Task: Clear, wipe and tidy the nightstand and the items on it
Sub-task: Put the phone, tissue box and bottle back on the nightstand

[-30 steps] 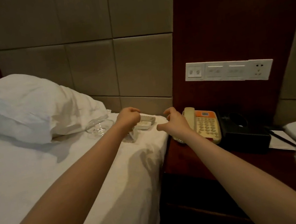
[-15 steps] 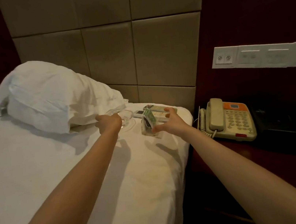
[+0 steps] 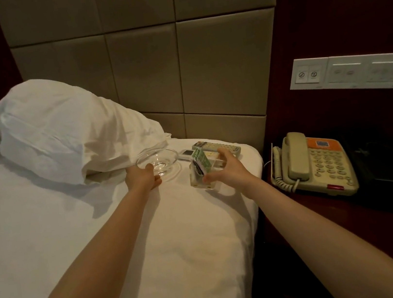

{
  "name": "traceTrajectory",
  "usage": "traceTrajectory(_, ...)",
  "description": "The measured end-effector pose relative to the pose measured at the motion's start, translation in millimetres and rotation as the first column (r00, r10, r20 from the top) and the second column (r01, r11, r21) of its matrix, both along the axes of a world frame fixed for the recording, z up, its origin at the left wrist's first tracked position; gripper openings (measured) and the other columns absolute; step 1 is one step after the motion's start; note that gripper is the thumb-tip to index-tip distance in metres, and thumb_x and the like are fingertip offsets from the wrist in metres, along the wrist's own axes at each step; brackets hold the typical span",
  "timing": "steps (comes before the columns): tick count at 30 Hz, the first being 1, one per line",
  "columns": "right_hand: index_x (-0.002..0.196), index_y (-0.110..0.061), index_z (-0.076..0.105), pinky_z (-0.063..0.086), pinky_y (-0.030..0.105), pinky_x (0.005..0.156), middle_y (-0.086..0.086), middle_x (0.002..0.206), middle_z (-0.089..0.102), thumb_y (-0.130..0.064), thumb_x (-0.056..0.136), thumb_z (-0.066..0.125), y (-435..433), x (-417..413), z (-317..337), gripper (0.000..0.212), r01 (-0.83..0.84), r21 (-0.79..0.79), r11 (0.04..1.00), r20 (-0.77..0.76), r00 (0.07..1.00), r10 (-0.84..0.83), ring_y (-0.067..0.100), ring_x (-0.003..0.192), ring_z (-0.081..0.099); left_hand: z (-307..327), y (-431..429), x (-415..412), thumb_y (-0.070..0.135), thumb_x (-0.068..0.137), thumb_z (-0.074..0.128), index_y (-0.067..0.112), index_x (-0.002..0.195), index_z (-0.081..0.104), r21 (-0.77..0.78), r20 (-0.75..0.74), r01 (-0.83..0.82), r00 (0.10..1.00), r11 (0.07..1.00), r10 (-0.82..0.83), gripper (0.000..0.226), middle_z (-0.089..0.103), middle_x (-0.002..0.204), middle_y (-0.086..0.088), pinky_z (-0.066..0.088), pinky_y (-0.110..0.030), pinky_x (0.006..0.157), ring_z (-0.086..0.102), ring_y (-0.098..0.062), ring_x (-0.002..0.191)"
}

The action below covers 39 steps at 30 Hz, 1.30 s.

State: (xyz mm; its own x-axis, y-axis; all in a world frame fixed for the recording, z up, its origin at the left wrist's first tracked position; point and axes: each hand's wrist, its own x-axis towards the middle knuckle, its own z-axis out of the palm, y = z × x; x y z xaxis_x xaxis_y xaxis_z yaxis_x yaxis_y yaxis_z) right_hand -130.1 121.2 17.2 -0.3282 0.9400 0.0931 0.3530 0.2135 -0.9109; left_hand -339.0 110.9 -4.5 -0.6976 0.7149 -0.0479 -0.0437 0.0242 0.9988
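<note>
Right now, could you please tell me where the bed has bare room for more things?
The sheet in front of the pillow, left of the left hand, is bare, as is the stretch between both forearms. The headboard corner is crowded: glass dish, remotes, clear holder in the right hand.

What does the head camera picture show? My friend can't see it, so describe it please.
A person's left hand holds a glass dish and the right hand grips a clear holder of packets on a white bed. A telephone sits on the nightstand beside it.
</note>
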Motion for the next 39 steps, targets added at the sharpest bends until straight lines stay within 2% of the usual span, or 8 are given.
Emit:
traceTrajectory(9,0.135,-0.016,0.038,0.040,0.024,0.090,0.003,0.133,0.047,-0.014,0.060,0.087,-3,2,-2,0.089,0.139,0.079,0.987,-0.078,0.988,-0.132,0.016,0.113,0.048,12,-7,9,-0.014,0.084,0.039,-0.008,0.123,0.051,-0.011,0.131,-0.054,0.990,0.998,0.055,0.041,0.056,0.120,-0.028,0.034,-0.013,0.025,0.060,-0.025,0.045)
traceTrajectory(13,0.136,-0.014,0.036,0.042,0.029,0.097,0.004,0.134,0.045,-0.015,0.058,0.088,-7,11,8,0.094,0.239,0.113,0.965,-0.123,0.967,-0.225,0.021,0.121,0.048,20,-17,23,-0.012,0.085,0.045,-0.002,0.092,0.053,-0.013,0.159,0.037,0.987,0.999,-0.034,0.015,0.058,0.096,-0.019,0.054,-0.026,0.044,0.069,-0.033,0.067)
traceTrajectory(18,0.136,-0.010,0.037,0.037,0.027,0.097,0.006,0.135,0.044,-0.017,0.059,0.088,-16,42,24,0.093,0.354,0.169,0.920,-0.124,0.933,-0.336,0.021,0.123,0.045,46,-33,60,-0.017,0.086,0.043,-0.007,0.108,0.049,0.060,0.217,0.128,0.966,0.990,-0.139,0.025,0.052,0.119,-0.025,0.057,-0.030,0.047,0.062,-0.043,0.096)
traceTrajectory(25,0.134,-0.009,0.036,0.039,0.031,0.096,0.008,0.136,0.043,-0.016,0.061,0.086,-35,110,35,0.089,0.501,0.180,0.847,-0.128,0.865,-0.485,0.021,0.119,0.046,69,-57,125,-0.017,0.087,0.041,-0.013,0.118,0.051,0.071,0.174,0.325,0.927,0.943,-0.333,0.034,0.055,0.104,-0.022,0.058,-0.030,0.053,0.062,-0.041,0.102)
traceTrajectory(29,0.136,-0.008,0.034,0.040,0.034,0.097,0.008,0.137,0.042,-0.017,0.062,0.085,-48,154,36,0.090,0.582,0.171,0.795,-0.115,0.813,-0.571,0.024,0.124,0.045,71,-64,168,-0.018,0.088,0.039,-0.006,0.110,0.051,0.067,0.155,0.440,0.882,0.895,-0.445,0.028,0.054,0.091,-0.015,0.051,-0.024,0.039,0.064,-0.036,0.087)
traceTrajectory(31,0.137,-0.008,0.033,0.040,0.035,0.097,0.009,0.138,0.040,-0.018,0.062,0.086,-54,177,36,0.092,0.613,0.183,0.769,-0.111,0.790,-0.603,0.025,0.125,0.044,72,-66,191,-0.018,0.088,0.039,-0.003,0.097,0.050,0.062,0.156,0.501,0.849,0.863,-0.504,0.021,0.051,0.079,-0.012,0.052,-0.026,0.040,0.059,-0.027,0.067)
traceTrajectory(34,0.138,-0.007,0.032,0.039,0.035,0.099,0.009,0.139,0.039,-0.019,0.062,0.086,-65,211,34,0.094,0.676,0.194,0.711,-0.124,0.736,-0.666,0.025,0.125,0.043,68,-65,223,-0.018,0.088,0.040,-0.003,0.076,0.045,0.031,0.158,0.560,0.815,0.828,-0.558,0.020,0.048,0.081,-0.013,0.056,-0.031,0.050,0.059,-0.028,0.068)
traceTrajectory(39,0.138,-0.006,0.034,0.039,0.037,0.100,0.011,0.139,0.040,-0.027,0.062,0.086,-84,261,17,0.094,0.800,0.202,0.566,-0.123,0.593,-0.795,0.027,0.125,0.043,55,-69,276,-0.017,0.089,0.041,-0.012,0.115,0.049,0.006,0.179,0.686,0.715,0.728,-0.676,0.028,0.053,0.100,-0.019,0.055,-0.041,0.074,0.058,-0.041,0.109)
